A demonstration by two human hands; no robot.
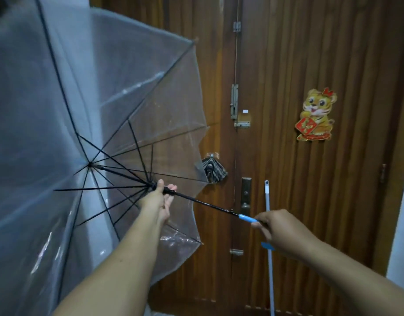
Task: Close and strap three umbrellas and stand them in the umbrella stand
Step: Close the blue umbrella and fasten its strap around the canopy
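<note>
A clear umbrella [59, 110] with black ribs is spread open on the left, its canopy facing away from me. My left hand [161, 198] holds the black runner on the shaft, thumb on top and fingers under it. Its blue handle [247, 218] is gripped by my right hand [279, 229], with the shaft stretched between the two hands. A folded dark patterned umbrella [213, 171] hangs on the door behind the canopy's edge. No umbrella stand is in view.
A brown wooden double door [310, 179] fills the view ahead, with bolts, a lock plate [246, 196] and a tiger sticker [316, 115]. A light blue pole [270, 258] leans against the door. A white wall lies behind the canopy.
</note>
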